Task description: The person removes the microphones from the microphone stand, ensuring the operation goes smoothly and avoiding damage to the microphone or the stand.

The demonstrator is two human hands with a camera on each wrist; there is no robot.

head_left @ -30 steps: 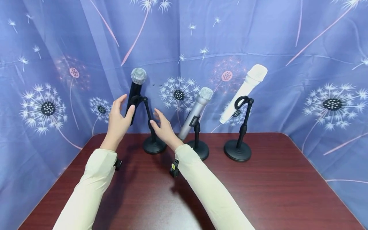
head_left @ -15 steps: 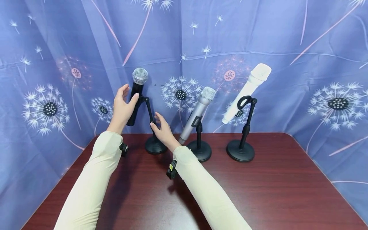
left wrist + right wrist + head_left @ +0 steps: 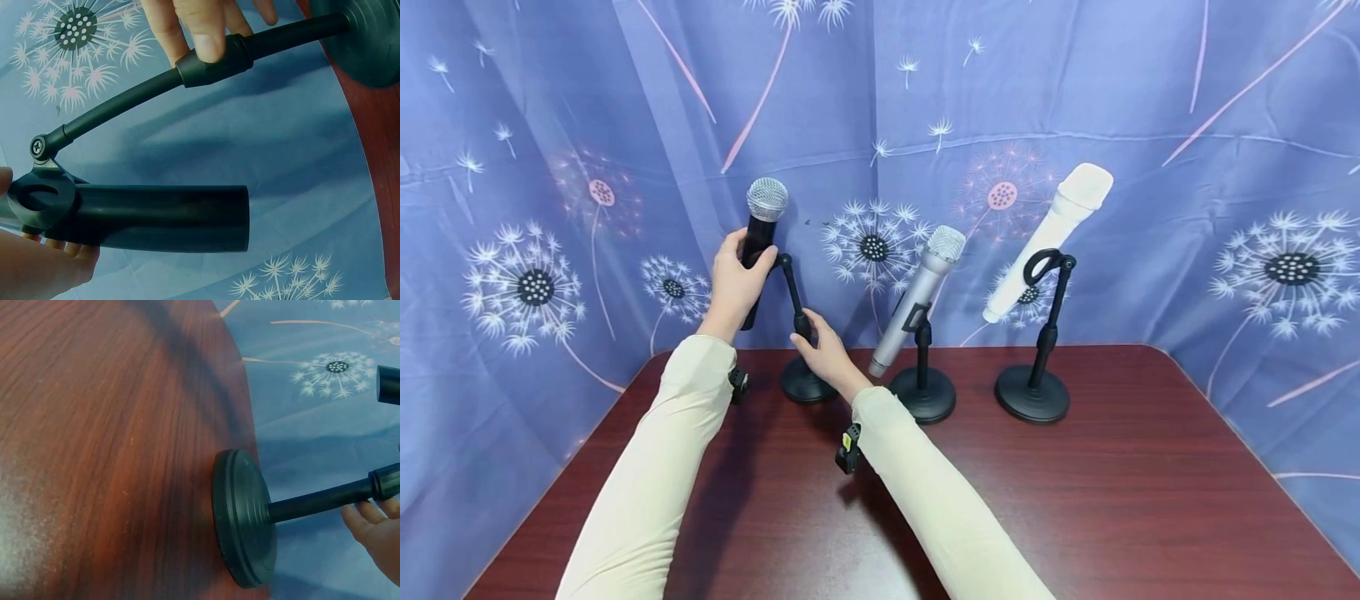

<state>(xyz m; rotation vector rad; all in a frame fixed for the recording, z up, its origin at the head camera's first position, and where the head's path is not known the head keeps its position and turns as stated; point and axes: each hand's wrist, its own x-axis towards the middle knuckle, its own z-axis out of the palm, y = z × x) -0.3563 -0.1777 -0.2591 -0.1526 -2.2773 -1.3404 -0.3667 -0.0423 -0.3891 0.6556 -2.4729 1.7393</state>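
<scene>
Right hand [image 3: 823, 350], the nearer and lower of the two, grips the collar [image 3: 231, 67] partway up the pole of a black stand [image 3: 805, 383], with digits on both sides of it. Cream sleeves [image 3: 940, 492] cover both arms, and a small black device [image 3: 848, 450] sits at the right wrist. Below spreads the reddish-brown tabletop [image 3: 1075, 517].

To the right of that hand, a silver microphone [image 3: 913, 304] leans head up in a second stand [image 3: 925, 396]; beyond it to the right, a white microphone [image 3: 1041, 246] tilts the same way in the ring of a third stand [image 3: 1032, 394].

Further forward, the left hand [image 3: 733, 283] holds the black microphone [image 3: 761, 235], thumb across its front. That microphone sits in the clip [image 3: 64, 200] atop the first stand, its mesh head upward, its tail well above the tabletop. Behind everything hangs a blue cloth [image 3: 820, 100] printed with dandelions.
</scene>
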